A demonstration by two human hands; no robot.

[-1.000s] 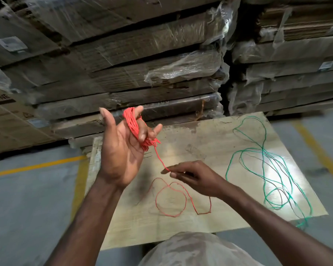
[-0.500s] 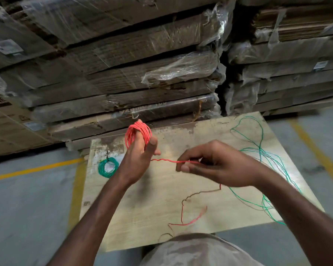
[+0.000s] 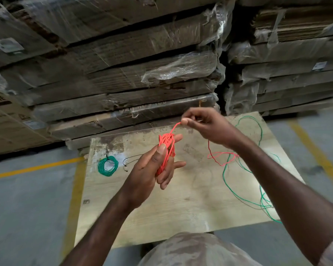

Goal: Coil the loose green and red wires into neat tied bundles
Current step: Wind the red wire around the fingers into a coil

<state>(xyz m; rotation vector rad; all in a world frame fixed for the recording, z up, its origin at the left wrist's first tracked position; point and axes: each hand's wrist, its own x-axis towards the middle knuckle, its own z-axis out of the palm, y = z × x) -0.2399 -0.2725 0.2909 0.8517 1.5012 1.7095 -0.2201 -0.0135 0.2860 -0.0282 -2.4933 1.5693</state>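
Your left hand (image 3: 152, 169) grips the red coil (image 3: 166, 150); your right hand (image 3: 206, 124) pinches its strand taut above. Winding step: the red tail (image 3: 222, 157) needs looping on, then tying. Loose green wire (image 3: 244, 169) lies right; a tied green bundle (image 3: 108, 166) far left on the board (image 3: 181, 212).

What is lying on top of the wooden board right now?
On the board: a coiled green bundle, a thin black tie, loose green wire and slack red wire. The arms hide part of it.
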